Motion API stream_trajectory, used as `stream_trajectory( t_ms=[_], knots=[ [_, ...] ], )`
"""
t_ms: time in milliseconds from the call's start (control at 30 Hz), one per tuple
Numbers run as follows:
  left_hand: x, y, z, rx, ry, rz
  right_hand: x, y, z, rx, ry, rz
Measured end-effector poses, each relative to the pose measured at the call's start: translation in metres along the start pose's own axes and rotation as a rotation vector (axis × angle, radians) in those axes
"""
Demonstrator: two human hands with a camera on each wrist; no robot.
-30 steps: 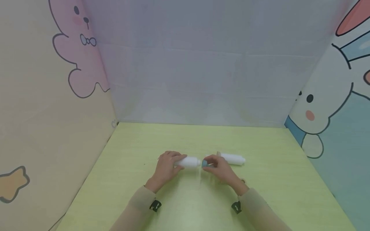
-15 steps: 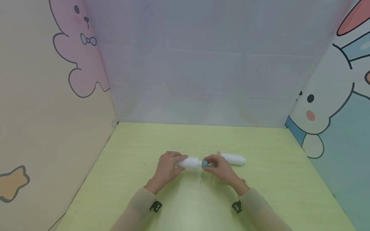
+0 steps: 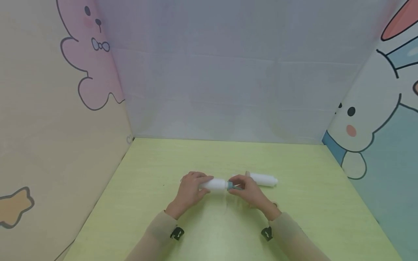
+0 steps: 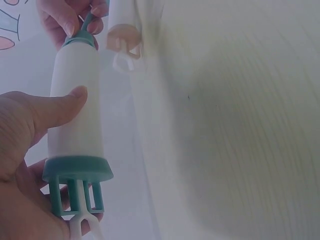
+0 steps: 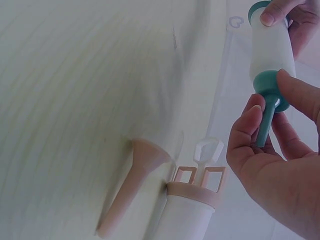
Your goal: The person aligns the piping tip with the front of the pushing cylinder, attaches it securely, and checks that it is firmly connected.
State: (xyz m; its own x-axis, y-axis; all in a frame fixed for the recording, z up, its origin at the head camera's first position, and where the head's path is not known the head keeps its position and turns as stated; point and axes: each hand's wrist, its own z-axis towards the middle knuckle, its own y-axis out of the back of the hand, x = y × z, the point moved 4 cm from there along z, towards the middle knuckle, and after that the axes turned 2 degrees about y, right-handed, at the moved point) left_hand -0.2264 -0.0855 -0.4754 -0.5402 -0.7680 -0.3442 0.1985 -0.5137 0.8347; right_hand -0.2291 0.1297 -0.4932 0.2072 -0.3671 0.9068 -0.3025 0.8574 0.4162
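Near the middle of the table my left hand (image 3: 187, 190) holds a white syringe (image 3: 214, 184) lying level, thumb on its barrel. In the left wrist view its green collar (image 4: 77, 169) has open finger grips, with a white plunger handle (image 4: 82, 222) beyond. The fingers of my right hand (image 3: 249, 190) pinch a green nozzle (image 5: 267, 85) by its wide end. That end sits against the syringe's tip, covering it; the nozzle's thin stem points into my right palm. From the frames I cannot tell how firmly the two are joined.
Another white syringe (image 3: 263, 179) with a peach collar (image 5: 192, 192) lies on the table behind my right hand. A peach nozzle (image 5: 131, 185) rests on the table near it, beside my right wrist. Cartoon-printed walls (image 3: 228, 90) enclose the back and sides.
The gap between the syringe's tip and the green nozzle has closed. My left hand has shifted slightly right with the syringe, and the right has moved slightly left.
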Motion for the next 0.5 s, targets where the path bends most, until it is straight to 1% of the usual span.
stream_trajectory(
  t_ms=[167, 500],
  knots=[
    [0.0006, -0.0032, 0.0001, 0.018, 0.004, -0.016, 0.0006, 0.0000, -0.0002, 0.001, -0.009, 0.000],
    [0.0011, -0.0043, 0.0006, 0.004, -0.009, -0.028, -0.0004, 0.0001, 0.0011, 0.000, -0.017, -0.032]
  ],
)
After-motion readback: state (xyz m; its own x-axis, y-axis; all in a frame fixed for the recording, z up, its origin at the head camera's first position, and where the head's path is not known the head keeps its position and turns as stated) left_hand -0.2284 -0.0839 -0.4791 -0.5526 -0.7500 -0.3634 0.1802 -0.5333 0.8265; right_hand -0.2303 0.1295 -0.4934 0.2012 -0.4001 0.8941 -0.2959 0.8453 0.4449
